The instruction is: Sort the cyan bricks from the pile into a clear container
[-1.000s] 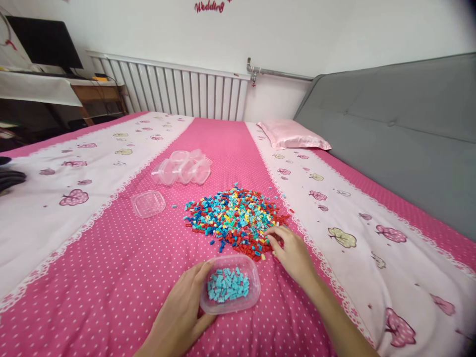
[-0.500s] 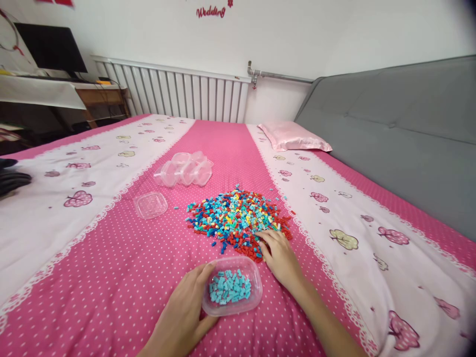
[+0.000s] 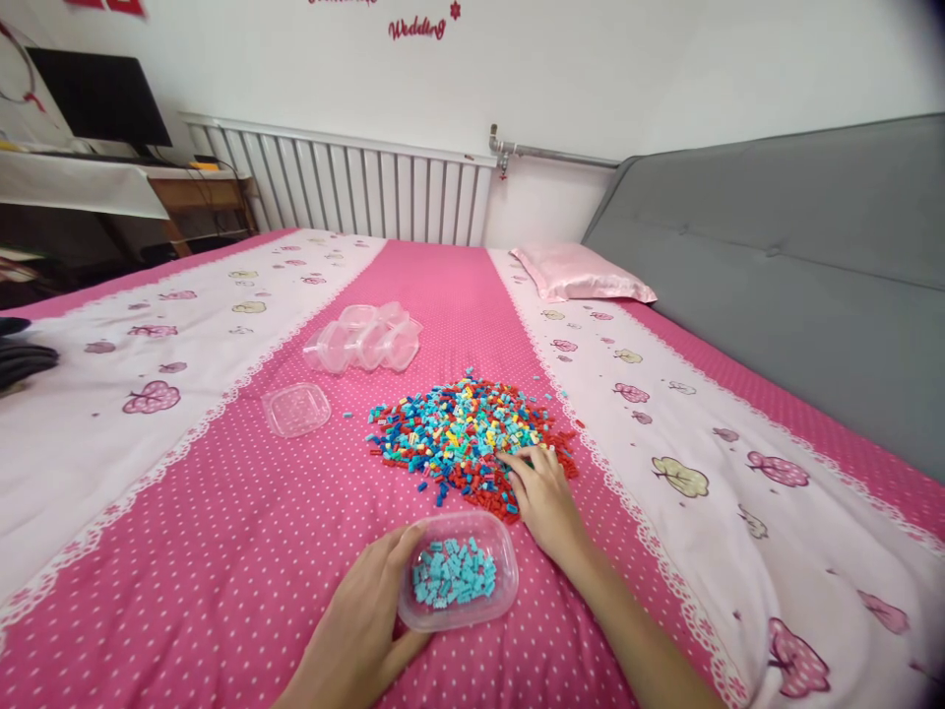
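My left hand (image 3: pixel 369 601) grips the left side of a clear plastic container (image 3: pixel 503 591), thumb and fingers at its edge. Inside the container lie several light-blue toy bricks (image 3: pixel 454 573). Beyond it spreads a heap of small toy bricks (image 3: pixel 458 423) in red, blue, yellow and turquoise. My right hand (image 3: pixel 544 497) is at the heap's right front side, fingers bent and their tips among the bricks. Whether those fingertips pinch a brick is too small to make out.
A clear lid (image 3: pixel 296 410) lies left of the heap on the pink dotted bedspread (image 3: pixel 243 532). Farther back stand several stacked clear containers (image 3: pixel 365 340). A pink pillow (image 3: pixel 580 273) rests by the grey headboard (image 3: pixel 775 226). Single bricks lie scattered around the heap.
My right hand's fingers have shifted slightly left and up in the heap, bending more. The left hand keeps its hold on the container. The whole view has moved a little.
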`<action>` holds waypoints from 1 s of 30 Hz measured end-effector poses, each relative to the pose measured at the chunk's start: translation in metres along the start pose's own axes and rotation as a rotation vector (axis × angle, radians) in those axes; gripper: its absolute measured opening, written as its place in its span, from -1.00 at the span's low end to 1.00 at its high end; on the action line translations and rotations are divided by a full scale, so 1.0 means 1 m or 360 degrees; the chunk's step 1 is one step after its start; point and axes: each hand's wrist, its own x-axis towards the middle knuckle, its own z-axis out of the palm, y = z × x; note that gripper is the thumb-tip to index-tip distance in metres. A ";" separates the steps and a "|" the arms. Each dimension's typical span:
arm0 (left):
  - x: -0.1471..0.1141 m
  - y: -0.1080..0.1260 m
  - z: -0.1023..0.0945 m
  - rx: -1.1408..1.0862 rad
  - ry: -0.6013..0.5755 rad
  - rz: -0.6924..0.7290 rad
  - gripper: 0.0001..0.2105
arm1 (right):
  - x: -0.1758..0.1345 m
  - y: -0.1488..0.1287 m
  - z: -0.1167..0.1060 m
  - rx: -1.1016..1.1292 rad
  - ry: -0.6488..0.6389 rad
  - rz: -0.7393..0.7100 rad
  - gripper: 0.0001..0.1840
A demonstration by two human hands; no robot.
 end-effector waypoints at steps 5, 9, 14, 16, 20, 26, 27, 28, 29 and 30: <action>0.001 0.000 0.001 0.0004 -0.0005 0.0012 -0.33 | 0.000 0.004 0.001 -0.0006 -0.0006 0.0002 -0.77; 0.001 0.000 0.001 0.0021 -0.0005 0.0019 -0.33 | 0.000 0.005 0.000 -0.0022 -0.0022 0.0001 -0.86; 0.000 -0.001 0.002 0.0037 -0.0005 0.0030 -0.34 | -0.001 0.005 0.003 -0.0030 -0.0034 -0.0022 -0.84; 0.000 -0.002 0.002 0.0038 -0.0004 0.0038 -0.33 | -0.002 0.006 0.005 -0.0030 -0.0020 -0.0030 -0.78; 0.000 -0.002 0.002 0.0039 -0.0003 0.0042 -0.34 | -0.002 0.009 0.008 -0.0020 -0.0011 -0.0022 -0.78; -0.001 -0.003 0.003 0.0036 -0.0006 0.0037 -0.34 | 0.000 0.009 0.003 0.0103 -0.0003 0.0037 -0.90; -0.001 -0.003 0.003 0.0028 -0.0007 0.0037 -0.34 | 0.001 0.009 0.002 0.0120 0.0013 0.0042 -0.91; -0.001 -0.003 0.003 0.0020 -0.0007 0.0036 -0.34 | 0.001 0.008 0.000 0.0142 0.0035 0.0050 -0.91; -0.001 -0.002 0.003 0.0017 -0.0008 0.0034 -0.34 | 0.001 0.008 -0.001 0.0168 0.0064 0.0064 -0.91; -0.001 -0.002 0.003 0.0017 -0.0009 0.0033 -0.34 | 0.002 0.008 -0.002 0.0195 0.0097 0.0084 -0.92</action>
